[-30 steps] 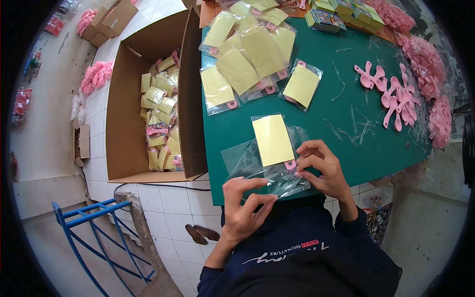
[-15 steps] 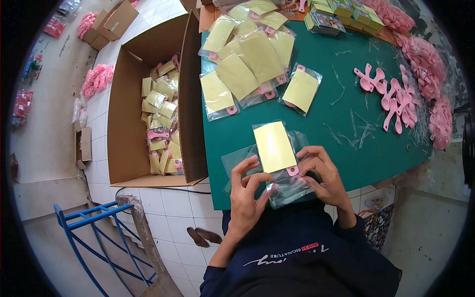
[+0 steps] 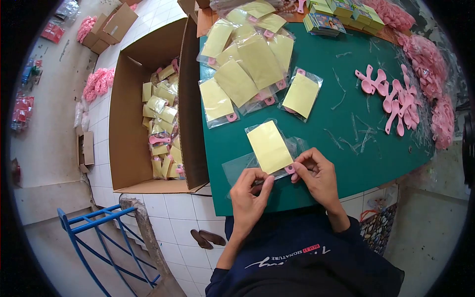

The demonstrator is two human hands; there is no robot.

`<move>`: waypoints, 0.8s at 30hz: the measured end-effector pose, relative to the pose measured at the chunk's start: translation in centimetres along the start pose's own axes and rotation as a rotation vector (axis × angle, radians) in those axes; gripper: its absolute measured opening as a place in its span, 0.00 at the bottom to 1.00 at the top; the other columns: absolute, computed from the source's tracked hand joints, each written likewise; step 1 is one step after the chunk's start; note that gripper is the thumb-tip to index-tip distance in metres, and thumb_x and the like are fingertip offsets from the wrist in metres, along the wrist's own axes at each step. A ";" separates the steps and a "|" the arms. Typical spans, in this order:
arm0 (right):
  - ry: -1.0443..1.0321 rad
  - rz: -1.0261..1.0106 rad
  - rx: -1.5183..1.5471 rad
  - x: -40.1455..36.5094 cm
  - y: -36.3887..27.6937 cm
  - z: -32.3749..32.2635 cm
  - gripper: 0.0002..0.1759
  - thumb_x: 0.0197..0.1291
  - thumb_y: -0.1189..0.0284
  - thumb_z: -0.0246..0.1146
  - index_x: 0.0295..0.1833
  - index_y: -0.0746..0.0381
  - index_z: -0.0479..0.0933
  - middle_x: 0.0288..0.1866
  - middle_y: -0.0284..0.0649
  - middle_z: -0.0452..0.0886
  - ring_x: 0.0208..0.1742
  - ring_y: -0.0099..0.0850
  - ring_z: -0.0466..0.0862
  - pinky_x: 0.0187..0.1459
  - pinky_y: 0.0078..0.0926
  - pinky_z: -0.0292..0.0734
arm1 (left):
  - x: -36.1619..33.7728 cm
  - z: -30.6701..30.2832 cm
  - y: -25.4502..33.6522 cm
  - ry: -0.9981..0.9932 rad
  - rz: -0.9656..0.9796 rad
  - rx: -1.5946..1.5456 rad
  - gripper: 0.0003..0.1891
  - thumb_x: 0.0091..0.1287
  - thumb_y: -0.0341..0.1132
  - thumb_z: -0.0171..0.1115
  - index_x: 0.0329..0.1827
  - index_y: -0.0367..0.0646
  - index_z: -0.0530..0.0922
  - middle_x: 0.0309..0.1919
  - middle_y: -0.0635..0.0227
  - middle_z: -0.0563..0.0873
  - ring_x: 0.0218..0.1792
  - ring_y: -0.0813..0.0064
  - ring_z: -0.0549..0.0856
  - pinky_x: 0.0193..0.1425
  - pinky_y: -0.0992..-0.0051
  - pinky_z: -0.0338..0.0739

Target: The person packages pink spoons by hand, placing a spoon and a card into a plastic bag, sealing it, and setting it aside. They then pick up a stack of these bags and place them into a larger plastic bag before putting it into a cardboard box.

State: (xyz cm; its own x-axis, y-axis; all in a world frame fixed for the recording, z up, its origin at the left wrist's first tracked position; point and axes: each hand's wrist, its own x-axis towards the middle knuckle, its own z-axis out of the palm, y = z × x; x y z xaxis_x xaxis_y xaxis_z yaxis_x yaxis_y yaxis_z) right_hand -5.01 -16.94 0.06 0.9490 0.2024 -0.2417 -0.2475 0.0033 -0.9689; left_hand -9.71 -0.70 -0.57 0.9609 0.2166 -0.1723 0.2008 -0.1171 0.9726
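A clear plastic bag [image 3: 278, 130] with a pale yellow card [image 3: 270, 147] in it lies tilted at the table's near edge. A pink handle end [image 3: 290, 169] with a hole pokes out below the card. My left hand [image 3: 251, 198] pinches the bag's lower left edge between thumb and curled fingers. At the lower right corner, beside the pink handle, my right hand [image 3: 316, 177] has thumb and fingers closed on the plastic. More clear plastic [image 3: 238, 163] lies under the bag. Past it rest a single filled packet [image 3: 302, 96] and a pile of similar packets [image 3: 262, 59].
Pink spoons [image 3: 396, 99] lie loose at the right of the green table [image 3: 341, 163], among thin plastic strips [image 3: 363, 133]. Stacks of small printed cards [image 3: 324, 24] stand at the back. An open cardboard box [image 3: 194, 119] full of packets stands left of the table.
The bag's near end, which hung loose toward me, is now folded in. My fingers have closed along that edge. The card has tilted and shifted slightly left.
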 end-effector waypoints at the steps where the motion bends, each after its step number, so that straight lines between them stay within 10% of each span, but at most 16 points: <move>1: 0.016 0.001 -0.018 0.0 -0.2 0.1 0.05 0.60 0.80 0.61 0.39 0.68 0.71 0.31 0.38 0.81 0.29 0.19 0.81 0.32 0.14 0.77 | 0.0 0.0 -0.2 0.011 -0.014 -0.014 0.05 0.60 0.23 0.63 0.35 0.30 0.76 0.35 0.65 0.79 0.36 0.79 0.82 0.39 0.78 0.83; 24: -0.002 -0.100 -0.285 0.0 0.0 0.8 0.22 0.59 0.84 0.56 0.60 0.61 0.74 0.33 0.37 0.74 0.28 0.19 0.78 0.30 0.15 0.74 | -0.4 0.2 0.9 0.040 -0.089 -0.043 0.18 0.61 0.22 0.61 0.54 0.35 0.73 0.45 0.63 0.76 0.39 0.81 0.79 0.31 0.83 0.82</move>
State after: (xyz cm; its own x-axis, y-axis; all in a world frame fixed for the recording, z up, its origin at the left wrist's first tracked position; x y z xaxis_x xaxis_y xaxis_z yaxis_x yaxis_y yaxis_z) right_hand -5.22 -16.13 0.13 0.9654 0.2166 -0.1450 -0.0884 -0.2513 -0.9639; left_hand -9.84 -1.05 0.33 0.9311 0.2633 -0.2524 0.2756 -0.0544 0.9597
